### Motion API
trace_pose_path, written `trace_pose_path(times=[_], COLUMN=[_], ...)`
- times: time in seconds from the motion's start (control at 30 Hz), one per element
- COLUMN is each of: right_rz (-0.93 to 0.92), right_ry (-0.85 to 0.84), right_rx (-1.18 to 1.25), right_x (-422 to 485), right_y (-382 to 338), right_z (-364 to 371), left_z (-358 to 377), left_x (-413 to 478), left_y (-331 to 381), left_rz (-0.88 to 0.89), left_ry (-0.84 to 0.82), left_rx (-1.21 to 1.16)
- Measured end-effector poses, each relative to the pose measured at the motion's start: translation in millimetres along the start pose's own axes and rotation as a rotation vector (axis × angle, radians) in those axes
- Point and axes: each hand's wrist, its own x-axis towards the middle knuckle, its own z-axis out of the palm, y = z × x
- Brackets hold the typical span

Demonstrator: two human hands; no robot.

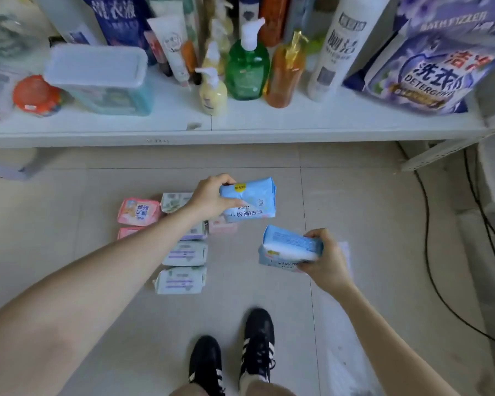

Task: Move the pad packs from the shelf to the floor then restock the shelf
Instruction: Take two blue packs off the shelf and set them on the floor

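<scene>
Pale floor [97,281] tiles spread beneath both arms. The left hand [209,197] has its fingers curled round the end of a blue pack [250,201], holding it clear of the tiles. The right hand [327,257] grips a second pack [289,247] from the side, lower and nearer the shoes [257,341]. Under the left arm, the floor packs [183,280], pink and white, lie in rows. Beyond them the shelf [269,121] carries bottles [247,70] and detergent, with no pad packs that I can see. I'd judge these two packs are either the last coming down or the first going back; I cannot tell which.
</scene>
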Motion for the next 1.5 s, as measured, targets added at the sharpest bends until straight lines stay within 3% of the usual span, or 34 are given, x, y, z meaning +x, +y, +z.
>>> trace_pose_path(times=[0.33,0.73,0.97,1.27,1.5], right_rz=[-0.042,-0.188,-0.236,-0.253,-0.289], right_ry=[-0.012,0.045,0.047,-0.015,-0.017], right_rx=[0.057,0.084,0.112,0.054,0.106], right_x=[118.3,195.1,202.6,209.7,223.0], right_y=[101.7,154.2,160.3,149.7,134.1], right_z=[64.0,120.3,138.5,152.6,165.3], left_z=[92.2,133.5,129.0,113.1,114.6], left_x=[118.6,185.9,189.2,190.4,188.8], left_y=[-96.9,-159.8,-167.8,-175.0,-178.8], left_rz=[0.06,0.142,0.179,0.067,0.077], left_ry=[0.004,0.025,-0.022,-0.203,-0.219], left_rx=[0.0,0.104,0.2,0.119,0.095])
